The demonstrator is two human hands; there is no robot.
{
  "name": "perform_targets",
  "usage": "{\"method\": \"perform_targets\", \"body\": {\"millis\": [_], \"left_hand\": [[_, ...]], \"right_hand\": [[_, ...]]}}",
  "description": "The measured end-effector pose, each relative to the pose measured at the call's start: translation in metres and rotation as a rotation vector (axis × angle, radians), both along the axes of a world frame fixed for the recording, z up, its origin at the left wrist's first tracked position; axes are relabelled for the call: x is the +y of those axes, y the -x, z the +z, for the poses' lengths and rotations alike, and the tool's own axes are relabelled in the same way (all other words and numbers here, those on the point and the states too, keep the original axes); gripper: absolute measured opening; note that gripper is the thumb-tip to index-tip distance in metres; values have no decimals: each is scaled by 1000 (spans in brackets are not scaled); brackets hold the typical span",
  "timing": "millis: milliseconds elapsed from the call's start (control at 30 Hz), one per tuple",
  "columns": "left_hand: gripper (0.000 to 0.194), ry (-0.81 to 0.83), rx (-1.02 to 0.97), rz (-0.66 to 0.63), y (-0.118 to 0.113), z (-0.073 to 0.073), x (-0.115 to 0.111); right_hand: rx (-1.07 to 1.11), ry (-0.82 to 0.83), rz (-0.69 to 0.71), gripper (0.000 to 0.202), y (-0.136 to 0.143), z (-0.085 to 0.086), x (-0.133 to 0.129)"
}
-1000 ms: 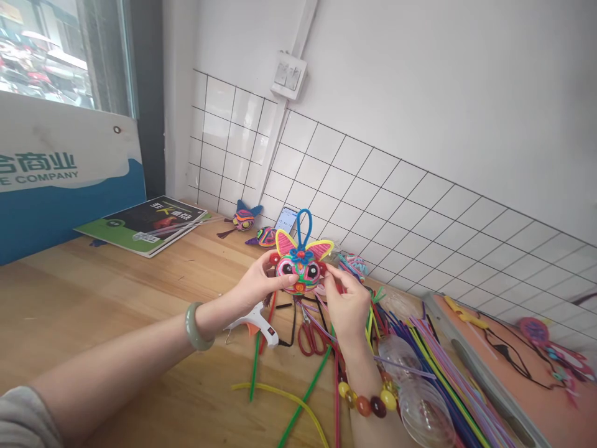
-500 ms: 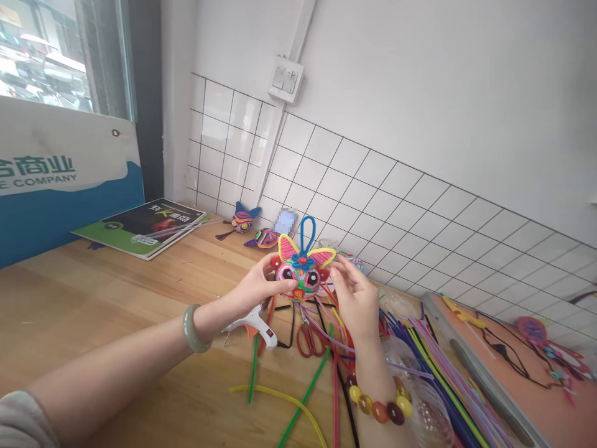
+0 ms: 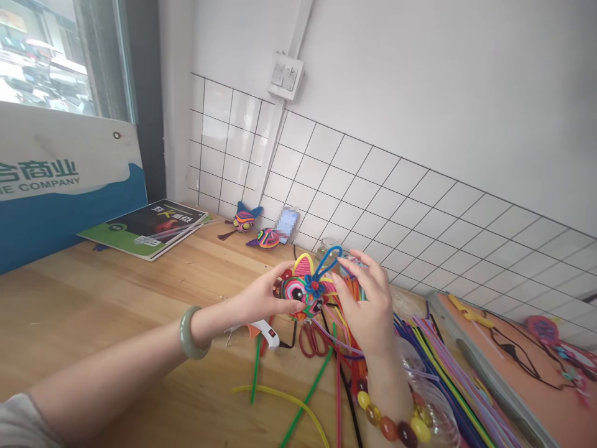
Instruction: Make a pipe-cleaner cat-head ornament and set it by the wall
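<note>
A colourful animal-head ornament (image 3: 305, 295) made of fuzzy pipe cleaners is held up above the table, tilted to the right. It has large eyes, yellow-edged pink ears, a blue flower and a blue loop (image 3: 323, 264) on top. My left hand (image 3: 268, 292) grips its left side, thumb across the front. My right hand (image 3: 370, 305) is at the other side, thumb and fingers closed about the right ear and the base of the loop, which hide part of each other. Below lie red-handled scissors (image 3: 313, 339) and a white glue gun (image 3: 268, 334).
Green pipe cleaners (image 3: 308, 398), a yellow one (image 3: 284, 392) and a coloured bundle (image 3: 438, 367) lie on the table. Behind are two similar ornaments (image 3: 246, 220), a phone (image 3: 286, 224) and a glass jar (image 3: 328, 247). A magazine (image 3: 149, 230) lies left; a yellow glue gun (image 3: 469, 311) lies right.
The ornament has turned and tipped to the right, its loop now leaning right, and is slightly lower. My right hand has moved from its right side up to the ear and loop.
</note>
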State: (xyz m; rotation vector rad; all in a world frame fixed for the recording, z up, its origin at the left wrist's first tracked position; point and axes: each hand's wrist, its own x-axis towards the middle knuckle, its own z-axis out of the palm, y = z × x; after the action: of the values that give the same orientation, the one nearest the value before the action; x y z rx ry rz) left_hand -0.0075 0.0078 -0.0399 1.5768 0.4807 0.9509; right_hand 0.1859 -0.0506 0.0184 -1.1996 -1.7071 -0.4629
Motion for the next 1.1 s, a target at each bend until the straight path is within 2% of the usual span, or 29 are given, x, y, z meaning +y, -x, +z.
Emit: {"method": "perform_targets", "body": {"millis": [67,167,300,500,700,900,1100], "left_hand": [[71,-54,39,-16,1,1,-3],[66,-155,107,28,2,3,-5],[62,-239,164,40,3,6,-5],[68,-259,285,-2,10,14,-7],[71,-329,430,2,16,16,-4],[72,-352,529,-85,24,28,-4],[73,-283,571,-191,31,39,-2]], "right_hand": [[-110,-2,-18,23,3,0,-1],[-221,50,-34,24,7,-4,1],[-254,81,-17,23,9,-12,5],[-256,105,10,20,7,-17,7],[-272,154,95,21,4,-14,6],[-305,296,141,21,3,-7,-1],[-313,372,202,18,3,-8,-1]]}}
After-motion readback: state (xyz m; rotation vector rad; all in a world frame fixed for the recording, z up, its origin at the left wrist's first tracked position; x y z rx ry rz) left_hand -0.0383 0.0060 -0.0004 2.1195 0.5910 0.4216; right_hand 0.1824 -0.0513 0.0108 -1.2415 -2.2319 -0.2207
